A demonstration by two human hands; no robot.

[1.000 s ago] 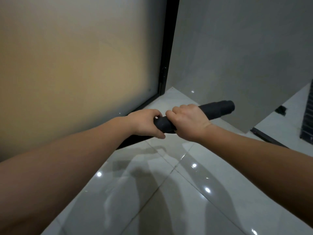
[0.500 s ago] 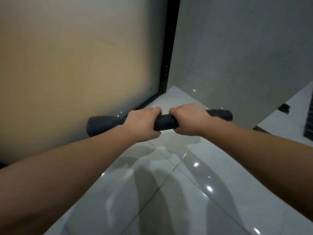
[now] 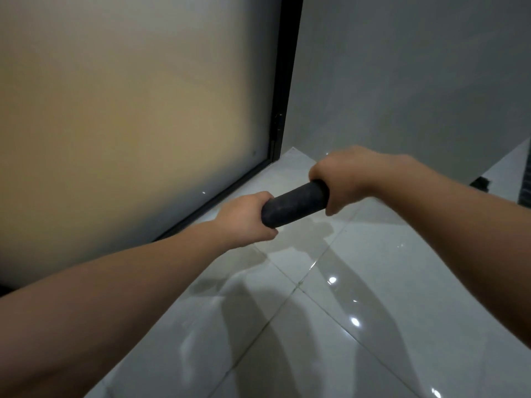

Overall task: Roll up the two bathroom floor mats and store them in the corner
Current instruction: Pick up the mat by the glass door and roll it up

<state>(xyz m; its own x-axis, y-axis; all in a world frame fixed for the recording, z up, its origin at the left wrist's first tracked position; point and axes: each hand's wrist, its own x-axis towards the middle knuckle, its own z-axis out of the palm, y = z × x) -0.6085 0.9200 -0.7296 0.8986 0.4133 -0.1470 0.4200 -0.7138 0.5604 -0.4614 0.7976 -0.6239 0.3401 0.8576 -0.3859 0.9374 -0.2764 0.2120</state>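
Observation:
A dark grey mat rolled into a tight tube (image 3: 296, 203) is held in the air above the glossy floor, pointing toward the corner. My left hand (image 3: 244, 218) grips its near end. My right hand (image 3: 342, 179) is wrapped around its far end, covering that tip. Only the short stretch of roll between the two hands shows. The corner (image 3: 290, 152) lies just beyond the hands, where the frosted glass door meets the grey wall. No second mat is in view.
A frosted glass door (image 3: 138, 116) with a black frame (image 3: 283, 81) fills the left. A grey wall (image 3: 416, 81) stands on the right. White glossy floor tiles (image 3: 330, 326) stretch below. A small dark object (image 3: 482, 182) sits at the far right, past the wall's edge.
The roll swung from lying sideways across the view to pointing toward the corner. My hands slid apart to its two ends, the right one moving forward and up.

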